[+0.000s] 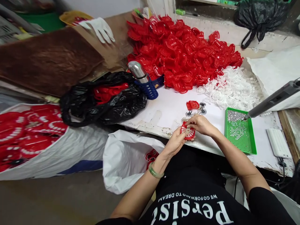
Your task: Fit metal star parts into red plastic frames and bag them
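My left hand (177, 141) is closed around a red plastic part (192, 135) with a white spoked disc (188, 132) on its face, held over the table's front edge. Above it, the fingers of my right hand (199, 124) are pinched at the part's upper edge; whatever they hold is too small to make out. Just beyond my hands lie a loose red part (192, 105) and several black spoked discs (202, 111). To the right sits a green perforated tray (252, 137) of small shiny pieces, with the tip of a grey pen-shaped tool (269, 98) over it.
A big heap of red parts (178, 53) and a pile of white spoked discs (236, 89) cover the back. A steel flask (138, 70) stands by a black bag (105, 97). White sacks (124, 162) hang at the left front. A white power box (278, 142) lies far right.
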The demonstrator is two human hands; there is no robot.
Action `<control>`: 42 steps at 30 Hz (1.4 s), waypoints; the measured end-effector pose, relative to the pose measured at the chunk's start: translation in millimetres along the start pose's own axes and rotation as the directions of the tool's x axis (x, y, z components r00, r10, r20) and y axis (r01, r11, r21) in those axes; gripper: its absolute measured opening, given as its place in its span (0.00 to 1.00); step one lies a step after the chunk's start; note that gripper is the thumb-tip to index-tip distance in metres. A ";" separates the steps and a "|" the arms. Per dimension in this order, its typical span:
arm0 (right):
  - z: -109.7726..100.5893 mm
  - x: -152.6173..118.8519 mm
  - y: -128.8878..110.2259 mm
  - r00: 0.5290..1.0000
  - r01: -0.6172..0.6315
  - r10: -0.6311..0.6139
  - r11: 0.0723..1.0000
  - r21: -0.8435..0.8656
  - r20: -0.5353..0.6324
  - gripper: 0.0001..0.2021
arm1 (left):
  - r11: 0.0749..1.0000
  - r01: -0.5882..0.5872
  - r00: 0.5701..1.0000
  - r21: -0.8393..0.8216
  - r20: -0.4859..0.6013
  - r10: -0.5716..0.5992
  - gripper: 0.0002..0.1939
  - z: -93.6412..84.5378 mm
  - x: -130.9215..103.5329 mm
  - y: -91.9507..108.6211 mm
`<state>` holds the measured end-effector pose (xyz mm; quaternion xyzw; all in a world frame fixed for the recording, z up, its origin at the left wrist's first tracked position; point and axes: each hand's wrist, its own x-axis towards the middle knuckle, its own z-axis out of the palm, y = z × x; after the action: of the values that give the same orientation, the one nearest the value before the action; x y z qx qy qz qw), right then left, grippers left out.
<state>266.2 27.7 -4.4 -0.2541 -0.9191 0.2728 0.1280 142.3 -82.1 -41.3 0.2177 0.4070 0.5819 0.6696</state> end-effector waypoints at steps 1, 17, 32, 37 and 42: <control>-0.6 -0.3 0.7 1.000 0.003 -0.003 1.000 0.002 -0.004 0.06 | 1.000 0.000 1.000 0.001 0.004 0.000 0.20 0.4 0.3 -0.2; 35.2 -35.6 3.8 0.927 -0.178 0.224 0.969 0.173 -0.302 0.06 | 0.996 -0.091 0.992 -0.018 -0.092 0.089 0.18 17.4 -2.3 -18.4; -16.9 -125.9 -5.1 0.132 -0.318 -0.044 0.944 -0.084 -0.990 0.18 | 0.999 -0.027 0.987 -0.028 -0.159 0.023 0.18 13.1 -1.6 -34.6; -77.3 -162.7 22.0 0.269 -0.387 0.175 0.920 0.060 -0.947 0.36 | 0.999 0.033 0.990 -0.006 -0.138 -0.034 0.16 21.7 0.8 -44.0; -92.8 -153.8 37.5 0.461 -0.201 0.452 0.891 0.407 -0.763 0.32 | 0.997 0.074 0.993 0.010 -0.089 -0.073 0.17 37.0 1.3 -53.8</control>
<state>444.7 12.7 35.5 -0.5071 -0.6300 0.2525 0.5312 204.3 -86.3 -61.6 0.1809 0.4479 0.5631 0.6705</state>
